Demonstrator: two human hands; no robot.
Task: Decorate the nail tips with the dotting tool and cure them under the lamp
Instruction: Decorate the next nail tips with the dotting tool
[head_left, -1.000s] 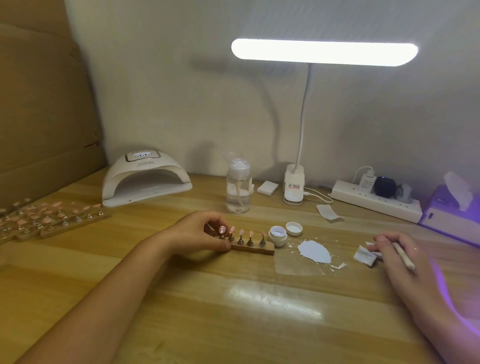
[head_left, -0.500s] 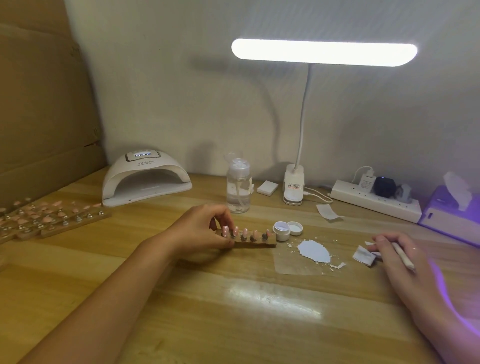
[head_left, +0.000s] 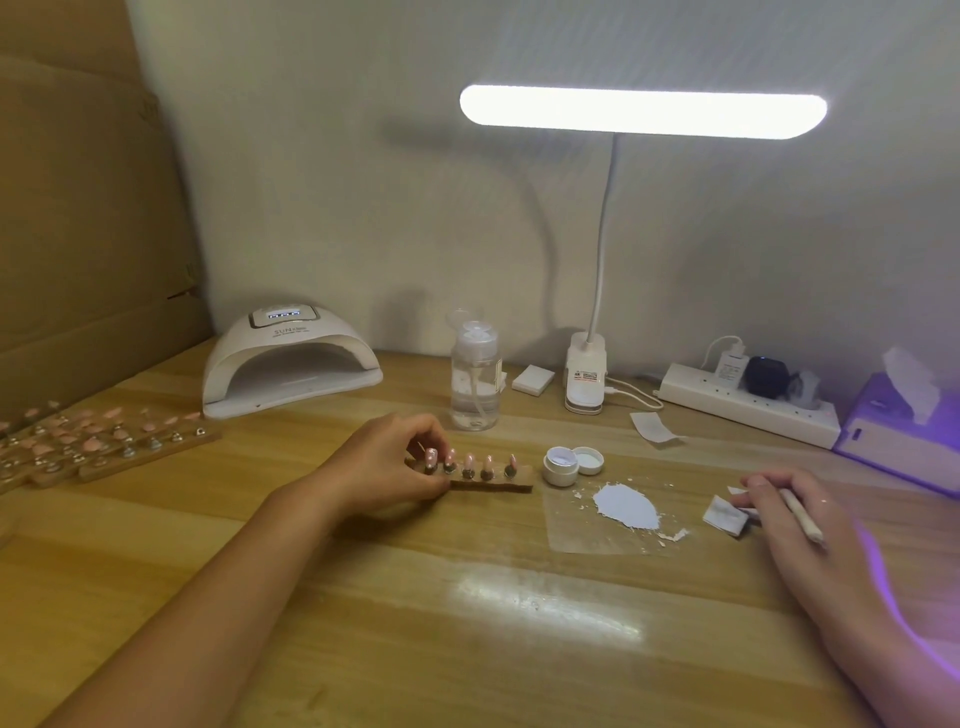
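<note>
A wooden holder strip carries several pink nail tips on small stands. My left hand grips its left end and holds it tilted above the table, tips leaning toward the wall. My right hand rests on the table at the right, holding the pale dotting tool over a small white wipe. A white curing lamp stands at the back left, its opening facing me. A patch of white gel lies on a clear sheet next to an open jar.
More holder strips with pink tips lie at the far left beside a cardboard wall. A pump bottle, desk lamp base, power strip and tissue box line the back edge.
My left hand has lifted the holder strip off the table, tipped it and shifted it slightly left, away from the jar. My right hand has stayed put.
</note>
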